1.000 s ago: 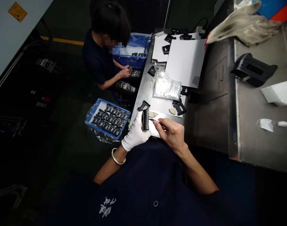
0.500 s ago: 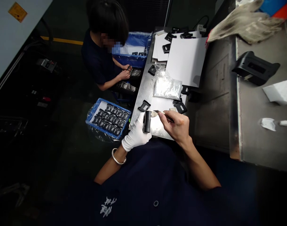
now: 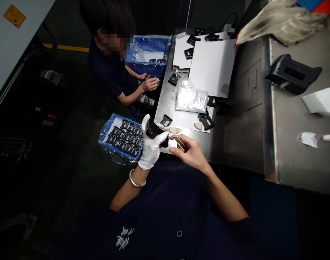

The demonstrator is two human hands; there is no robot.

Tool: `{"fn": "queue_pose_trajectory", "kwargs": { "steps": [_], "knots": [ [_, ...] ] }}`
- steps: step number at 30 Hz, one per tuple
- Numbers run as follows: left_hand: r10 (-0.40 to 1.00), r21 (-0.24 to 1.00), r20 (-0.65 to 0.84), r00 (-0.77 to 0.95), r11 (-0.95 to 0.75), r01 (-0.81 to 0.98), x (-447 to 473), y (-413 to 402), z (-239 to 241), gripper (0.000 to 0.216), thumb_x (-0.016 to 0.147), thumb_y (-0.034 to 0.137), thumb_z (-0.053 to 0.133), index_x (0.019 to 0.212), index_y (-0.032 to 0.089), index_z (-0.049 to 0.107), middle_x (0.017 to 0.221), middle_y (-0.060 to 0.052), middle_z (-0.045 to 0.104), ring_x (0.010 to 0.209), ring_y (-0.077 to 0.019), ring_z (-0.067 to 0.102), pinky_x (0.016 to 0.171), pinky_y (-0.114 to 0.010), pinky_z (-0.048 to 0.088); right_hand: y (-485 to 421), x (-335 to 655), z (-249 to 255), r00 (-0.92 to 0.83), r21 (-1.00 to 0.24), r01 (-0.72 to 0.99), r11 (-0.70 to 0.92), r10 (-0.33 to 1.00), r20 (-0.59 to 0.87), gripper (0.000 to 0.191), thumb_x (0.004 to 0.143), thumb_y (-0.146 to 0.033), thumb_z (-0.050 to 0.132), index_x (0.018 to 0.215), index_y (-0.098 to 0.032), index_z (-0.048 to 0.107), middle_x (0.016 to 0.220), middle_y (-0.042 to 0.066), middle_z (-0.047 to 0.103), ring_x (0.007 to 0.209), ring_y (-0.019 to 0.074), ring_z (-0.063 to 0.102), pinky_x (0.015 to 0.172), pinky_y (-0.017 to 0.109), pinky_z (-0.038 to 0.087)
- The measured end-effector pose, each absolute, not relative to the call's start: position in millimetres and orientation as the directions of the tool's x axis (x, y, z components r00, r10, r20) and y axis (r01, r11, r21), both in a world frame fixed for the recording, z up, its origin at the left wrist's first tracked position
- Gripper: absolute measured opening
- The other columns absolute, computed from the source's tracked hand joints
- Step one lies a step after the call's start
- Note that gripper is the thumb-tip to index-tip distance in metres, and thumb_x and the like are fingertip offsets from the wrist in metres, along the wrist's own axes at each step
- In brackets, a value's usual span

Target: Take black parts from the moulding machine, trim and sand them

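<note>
My left hand (image 3: 152, 148) wears a white glove and grips a small black plastic part (image 3: 154, 132) at the near edge of the metal table (image 3: 165, 97). My bare right hand (image 3: 190, 153) is just right of it, fingers pinched on thin tweezers (image 3: 179, 143) whose tip points toward the part. Another black part (image 3: 166, 120) and two beige pads (image 3: 175, 130) lie on the table just beyond my hands.
A blue tray (image 3: 123, 136) of black parts sits low at my left. A co-worker (image 3: 113, 68) sits further along the table by a blue bin (image 3: 150, 54). White sheets (image 3: 212, 66), a clear bag (image 3: 191, 99), loose black parts, a large black housing (image 3: 291, 74) and cloth gloves (image 3: 278, 21) lie around.
My left hand has shifted left and turned the black part from upright to tilted. My right hand has pulled back from the table toward me with the tweezers.
</note>
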State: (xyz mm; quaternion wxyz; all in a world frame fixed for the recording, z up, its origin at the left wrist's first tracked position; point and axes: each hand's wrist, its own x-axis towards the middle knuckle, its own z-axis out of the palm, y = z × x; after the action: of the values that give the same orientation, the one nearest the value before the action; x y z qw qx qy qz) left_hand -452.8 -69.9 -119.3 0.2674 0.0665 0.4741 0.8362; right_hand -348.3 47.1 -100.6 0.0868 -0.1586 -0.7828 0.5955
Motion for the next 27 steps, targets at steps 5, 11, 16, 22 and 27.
{"fn": "queue_pose_trajectory", "kwargs": {
  "steps": [5, 11, 16, 22, 27],
  "knots": [
    [0.487, 0.776, -0.239, -0.84, -0.425, -0.467, -447.6, -59.2, -124.6, 0.054, 0.086, 0.042, 0.07, 0.125, 0.037, 0.033, 0.113, 0.0, 0.057, 0.102, -0.0167, 0.068, 0.086, -0.037, 0.059, 41.7, -351.9, -103.1, -0.912, -0.96, 0.099, 0.261, 0.411, 0.018, 0.031, 0.09, -0.044, 0.067, 0.108, -0.018, 0.069, 0.077, -0.001, 0.058, 0.064, 0.0096, 0.048, 0.06, 0.023, 0.042],
    [0.601, 0.987, 0.041, -0.798, -0.147, -0.059, -455.1, -72.7, -130.5, 0.053, 0.082, 0.066, 0.068, 0.108, 0.023, 0.049, 0.123, -0.009, 0.059, 0.11, -0.0209, 0.065, 0.092, -0.039, 0.057, 70.4, -345.2, -94.9, -0.887, -0.988, 0.086, 0.124, 0.461, -0.019, 0.033, 0.091, -0.05, 0.065, 0.094, -0.017, 0.064, 0.064, -0.004, 0.044, 0.055, 0.0085, 0.038, 0.052, 0.024, 0.035],
    [0.612, 0.944, 0.282, -0.738, -0.041, 0.327, -460.1, -79.8, -117.1, 0.046, 0.071, 0.039, 0.088, 0.103, 0.019, 0.062, 0.103, -0.005, 0.068, 0.096, -0.0194, 0.067, 0.088, -0.034, 0.056, 77.2, -339.3, -85.7, -0.922, -0.976, 0.093, 0.195, 0.386, -0.011, 0.031, 0.092, -0.048, 0.065, 0.09, -0.018, 0.063, 0.067, -0.004, 0.047, 0.056, 0.0081, 0.039, 0.053, 0.023, 0.035],
    [0.604, 0.847, 0.455, -0.654, -0.067, 0.528, -467.4, -80.5, -116.3, 0.036, 0.073, 0.037, 0.087, 0.088, 0.018, 0.061, 0.087, -0.003, 0.067, 0.086, -0.0182, 0.067, 0.084, -0.036, 0.057, 78.0, -332.1, -70.8, -0.937, -0.827, 0.047, 0.56, 0.313, 0.158, 0.027, 0.1, -0.04, 0.053, 0.116, -0.02, 0.063, 0.094, 0.004, 0.069, 0.077, 0.0139, 0.062, 0.071, 0.026, 0.05],
    [0.545, 0.702, 0.595, -0.591, 0.006, 0.712, -476.0, -80.0, -117.7, 0.04, 0.07, 0.043, 0.088, 0.083, 0.019, 0.058, 0.081, -0.001, 0.066, 0.083, -0.019, 0.066, 0.093, -0.043, 0.055, 72.0, -328.5, -61.1, -0.898, -0.578, 0.008, 0.816, 0.261, 0.356, 0.027, 0.101, -0.026, 0.051, 0.124, -0.021, 0.063, 0.107, 0.008, 0.072, 0.088, 0.0172, 0.068, 0.078, 0.028, 0.053]
  ]
}}
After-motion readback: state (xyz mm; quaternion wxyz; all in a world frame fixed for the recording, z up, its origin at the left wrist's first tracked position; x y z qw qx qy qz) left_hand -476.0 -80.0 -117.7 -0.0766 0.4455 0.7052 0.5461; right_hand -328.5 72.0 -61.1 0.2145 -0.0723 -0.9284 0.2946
